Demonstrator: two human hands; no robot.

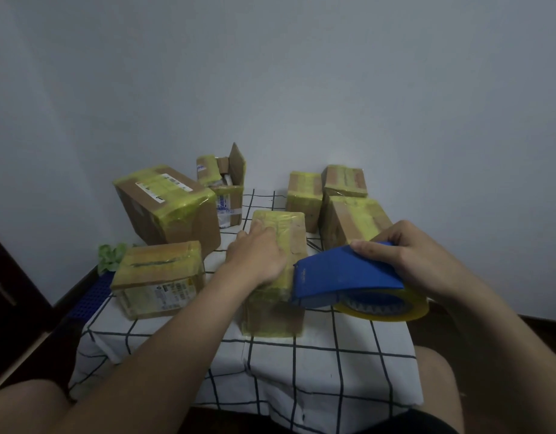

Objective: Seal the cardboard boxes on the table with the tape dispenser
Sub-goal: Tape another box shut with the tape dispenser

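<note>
A long cardboard box (pixel 289 233) wrapped in yellowish tape lies in the middle of the table, its short end toward me. My left hand (pixel 257 258) rests flat on its top, fingers pressing the tape down. My right hand (pixel 417 255) grips the blue tape dispenser (pixel 342 277) from above. The dispenser's front edge sits at the box's near right top edge. Its yellow tape roll (pixel 386 308) hangs below the blue guard.
Several taped boxes surround the middle one: a large one (pixel 167 208) at back left, a flat one (pixel 157 277) at near left, three (pixel 348 220) stacked at back right. One box (pixel 229 180) at the back stands with flaps open. The checked tablecloth (pixel 270 364) drapes toward my knees.
</note>
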